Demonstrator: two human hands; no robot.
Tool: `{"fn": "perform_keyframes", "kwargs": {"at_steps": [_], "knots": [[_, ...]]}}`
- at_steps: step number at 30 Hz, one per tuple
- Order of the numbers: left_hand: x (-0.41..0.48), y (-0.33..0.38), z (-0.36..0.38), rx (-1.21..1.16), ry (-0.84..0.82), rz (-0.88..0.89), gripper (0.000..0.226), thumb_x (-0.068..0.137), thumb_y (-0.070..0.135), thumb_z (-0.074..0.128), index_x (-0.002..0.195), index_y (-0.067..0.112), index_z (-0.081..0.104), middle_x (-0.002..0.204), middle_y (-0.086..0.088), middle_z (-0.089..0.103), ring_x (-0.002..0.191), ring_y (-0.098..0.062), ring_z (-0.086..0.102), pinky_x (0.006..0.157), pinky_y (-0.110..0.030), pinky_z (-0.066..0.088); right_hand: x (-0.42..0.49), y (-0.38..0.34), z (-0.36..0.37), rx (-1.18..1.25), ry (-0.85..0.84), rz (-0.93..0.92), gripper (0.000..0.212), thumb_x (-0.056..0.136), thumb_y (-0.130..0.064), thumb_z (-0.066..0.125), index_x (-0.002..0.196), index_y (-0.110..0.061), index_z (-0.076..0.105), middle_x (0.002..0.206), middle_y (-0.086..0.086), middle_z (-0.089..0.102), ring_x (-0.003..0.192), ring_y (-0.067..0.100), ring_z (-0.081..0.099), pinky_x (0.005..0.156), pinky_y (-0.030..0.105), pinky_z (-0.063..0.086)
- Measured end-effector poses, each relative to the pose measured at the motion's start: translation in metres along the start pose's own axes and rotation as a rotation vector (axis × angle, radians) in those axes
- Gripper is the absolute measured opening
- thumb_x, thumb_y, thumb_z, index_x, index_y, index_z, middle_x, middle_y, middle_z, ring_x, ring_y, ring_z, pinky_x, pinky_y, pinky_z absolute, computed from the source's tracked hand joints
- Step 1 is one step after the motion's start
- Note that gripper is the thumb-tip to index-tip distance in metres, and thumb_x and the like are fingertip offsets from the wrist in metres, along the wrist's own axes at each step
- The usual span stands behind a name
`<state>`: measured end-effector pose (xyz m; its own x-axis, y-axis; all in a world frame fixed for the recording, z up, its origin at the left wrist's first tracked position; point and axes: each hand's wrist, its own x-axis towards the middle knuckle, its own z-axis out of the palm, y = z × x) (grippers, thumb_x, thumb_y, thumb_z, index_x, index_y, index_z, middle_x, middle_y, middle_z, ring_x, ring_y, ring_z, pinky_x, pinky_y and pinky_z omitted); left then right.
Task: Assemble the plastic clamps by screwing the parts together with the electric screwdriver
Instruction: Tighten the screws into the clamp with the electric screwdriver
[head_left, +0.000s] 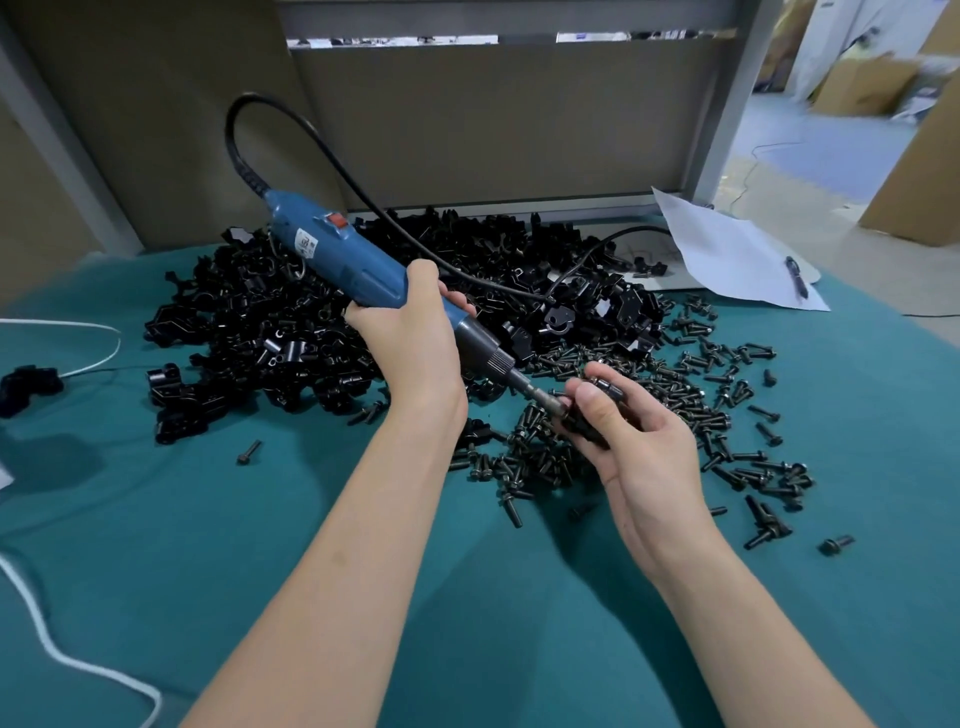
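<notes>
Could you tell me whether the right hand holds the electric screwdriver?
No, the left hand grips the electric screwdriver; the right hand holds a clamp part.

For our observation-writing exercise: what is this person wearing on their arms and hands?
The left hand and right hand are bare: no gloves, rings or watch show. Both forearms are uncovered, with no sleeve in view down to the frame's edge.

Grips blue electric screwdriver (332, 249) in left hand (410, 332); pinches black plastic clamp (584, 428) in right hand (639, 441), at four o'clock.
</notes>
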<state>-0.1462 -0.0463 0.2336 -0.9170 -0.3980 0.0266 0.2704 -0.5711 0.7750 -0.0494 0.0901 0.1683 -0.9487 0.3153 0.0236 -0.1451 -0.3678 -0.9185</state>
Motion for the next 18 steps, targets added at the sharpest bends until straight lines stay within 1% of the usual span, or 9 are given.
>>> {"fn": "perform_keyframes", "kwargs": {"at_steps": [2, 3, 6, 9, 11, 13, 14, 16, 18], "knots": [[-0.0006, -0.0026, 0.0001, 0.002, 0.016, -0.016, 0.035, 0.086, 0.005, 0.059, 0.115, 0.009, 0.042, 0.071, -0.005, 0.056, 0.052, -0.014, 0.057, 0.059, -0.031, 0.053, 0.0000, -0.0004, -0.0007, 0.054, 0.024, 0.003, 0.029, 0.074, -0.028, 0.081, 0.103, -0.024, 0.082, 0.103, 0.007, 0.079, 0.103, 0.024, 0.076, 0.088, 0.031, 0.061], [-0.0008, -0.0036, 0.0003, 0.011, 0.025, -0.022, 0.036, 0.085, 0.005, 0.059, 0.115, 0.009, 0.041, 0.070, -0.005, 0.057, 0.052, -0.014, 0.058, 0.060, -0.031, 0.053, -0.0003, -0.0004, -0.0009, 0.050, 0.029, -0.007, 0.030, 0.074, -0.029, 0.081, 0.104, -0.024, 0.081, 0.103, 0.006, 0.079, 0.104, 0.025, 0.076, 0.090, 0.032, 0.061], [-0.0008, -0.0062, -0.0006, 0.064, 0.079, -0.029, 0.044, 0.084, 0.006, 0.058, 0.122, 0.012, 0.036, 0.074, -0.007, 0.059, 0.052, -0.014, 0.059, 0.057, -0.029, 0.054, -0.0020, 0.0019, -0.0004, -0.142, 0.033, -0.104, 0.038, 0.072, -0.046, 0.082, 0.108, -0.036, 0.078, 0.111, 0.001, 0.077, 0.119, 0.029, 0.068, 0.108, 0.048, 0.051], [-0.0009, -0.0093, -0.0037, 0.061, 0.136, -0.033, 0.046, 0.085, 0.003, 0.056, 0.124, 0.012, 0.033, 0.080, -0.010, 0.058, 0.049, -0.013, 0.057, 0.054, -0.026, 0.053, -0.0031, 0.0048, 0.0017, -0.199, 0.027, -0.128, 0.039, 0.071, -0.052, 0.081, 0.109, -0.041, 0.077, 0.116, -0.003, 0.076, 0.126, 0.029, 0.063, 0.113, 0.052, 0.043], [-0.0020, -0.0102, -0.0042, 0.065, 0.143, -0.030, 0.041, 0.085, 0.003, 0.055, 0.118, 0.014, 0.034, 0.080, -0.010, 0.058, 0.049, -0.012, 0.057, 0.052, -0.025, 0.052, -0.0032, 0.0052, 0.0017, -0.170, 0.037, -0.102, 0.036, 0.071, -0.048, 0.082, 0.107, -0.040, 0.078, 0.116, -0.003, 0.077, 0.123, 0.027, 0.066, 0.109, 0.047, 0.050], [-0.0023, -0.0097, -0.0030, 0.087, 0.127, -0.011, 0.036, 0.085, 0.005, 0.056, 0.112, 0.016, 0.034, 0.070, -0.004, 0.060, 0.050, -0.012, 0.057, 0.053, -0.026, 0.052, -0.0024, 0.0052, 0.0017, -0.090, 0.037, -0.058, 0.030, 0.074, -0.037, 0.082, 0.104, -0.035, 0.080, 0.107, 0.000, 0.079, 0.108, 0.023, 0.075, 0.096, 0.037, 0.060], [-0.0028, -0.0091, -0.0018, 0.090, 0.119, 0.001, 0.034, 0.084, 0.006, 0.056, 0.109, 0.017, 0.035, 0.066, -0.001, 0.060, 0.050, -0.012, 0.057, 0.053, -0.026, 0.052, -0.0024, 0.0048, 0.0017, -0.052, 0.037, -0.039, 0.028, 0.074, -0.033, 0.082, 0.102, -0.031, 0.081, 0.101, 0.002, 0.080, 0.101, 0.021, 0.077, 0.092, 0.033, 0.061], [-0.0033, -0.0081, 0.0005, 0.079, 0.101, 0.023, 0.036, 0.084, 0.006, 0.056, 0.110, 0.017, 0.035, 0.066, -0.001, 0.060, 0.050, -0.012, 0.058, 0.052, -0.025, 0.052, -0.0021, 0.0044, 0.0021, 0.022, 0.051, -0.005, 0.025, 0.073, -0.028, 0.082, 0.099, -0.026, 0.083, 0.095, 0.004, 0.080, 0.095, 0.021, 0.077, 0.088, 0.033, 0.062], [-0.0034, -0.0084, 0.0009, 0.080, 0.082, 0.044, 0.041, 0.084, 0.005, 0.056, 0.117, 0.015, 0.034, 0.057, 0.006, 0.061, 0.050, -0.011, 0.058, 0.052, -0.024, 0.052, -0.0015, 0.0045, 0.0027, 0.093, 0.062, 0.026, 0.025, 0.072, -0.024, 0.082, 0.097, -0.020, 0.083, 0.095, 0.008, 0.078, 0.093, 0.023, 0.076, 0.085, 0.034, 0.062]]}}
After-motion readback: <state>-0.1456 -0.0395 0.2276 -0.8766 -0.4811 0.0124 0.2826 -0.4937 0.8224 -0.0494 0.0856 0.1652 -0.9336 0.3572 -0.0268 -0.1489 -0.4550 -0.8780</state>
